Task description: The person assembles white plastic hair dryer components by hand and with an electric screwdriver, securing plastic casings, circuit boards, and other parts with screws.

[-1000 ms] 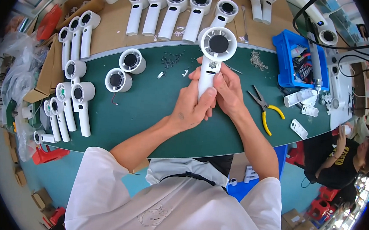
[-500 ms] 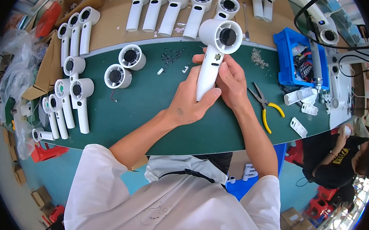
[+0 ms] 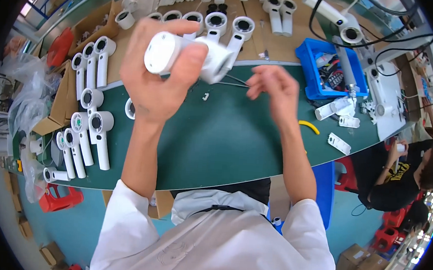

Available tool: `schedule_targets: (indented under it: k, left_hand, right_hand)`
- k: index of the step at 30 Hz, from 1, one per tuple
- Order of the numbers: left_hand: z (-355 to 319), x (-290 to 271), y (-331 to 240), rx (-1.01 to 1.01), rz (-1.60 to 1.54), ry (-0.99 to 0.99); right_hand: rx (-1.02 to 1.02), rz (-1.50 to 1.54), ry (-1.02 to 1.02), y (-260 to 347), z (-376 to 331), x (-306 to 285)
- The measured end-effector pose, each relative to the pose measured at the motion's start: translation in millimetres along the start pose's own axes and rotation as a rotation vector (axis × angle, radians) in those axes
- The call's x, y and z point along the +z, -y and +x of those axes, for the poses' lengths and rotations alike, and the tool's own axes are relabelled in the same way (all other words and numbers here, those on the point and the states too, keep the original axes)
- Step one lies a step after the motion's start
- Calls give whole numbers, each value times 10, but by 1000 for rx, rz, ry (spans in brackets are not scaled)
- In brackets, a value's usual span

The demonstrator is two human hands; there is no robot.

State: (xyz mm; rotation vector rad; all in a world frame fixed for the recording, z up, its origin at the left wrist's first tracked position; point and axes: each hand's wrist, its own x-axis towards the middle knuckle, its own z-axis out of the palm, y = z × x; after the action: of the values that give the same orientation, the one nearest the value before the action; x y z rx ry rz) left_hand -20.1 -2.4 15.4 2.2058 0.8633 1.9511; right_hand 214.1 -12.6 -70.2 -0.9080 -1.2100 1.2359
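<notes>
Up we lift the white plastic handheld fan body, left hand now wrapped around it, right hand let go, fingers loosely spread above the green table mat.

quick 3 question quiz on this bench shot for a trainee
1. True or false: the left hand holds the white handheld housing lifted above the green mat.
2. What does the right hand hold? A) yellow-handled pliers B) nothing C) the blue bin
3. Fill in: the blue bin sits to the person's ____.

Key
1. True
2. B; the yellow-handled pliers lie on the mat beside the right wrist.
3. right
</notes>
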Motion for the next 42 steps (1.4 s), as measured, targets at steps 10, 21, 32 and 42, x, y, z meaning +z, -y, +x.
schedule_targets:
  k: [10,21,32,42]
  left_hand:
    - [-13,285,-151,-93,-333,190]
    - [-122,387,-65,-183,-387,151]
    - [-57,393,-79,-189,-335,211]
    - [-134,371,-15,-277,-406,217]
  right_hand:
    - [165,-1765,-657,538,353,-1909]
    - [-140,-122,-797,486,-59,-1708]
    - [-436,442,-246,621,229,-743]
    - [-386,50,-408,61,335,-829]
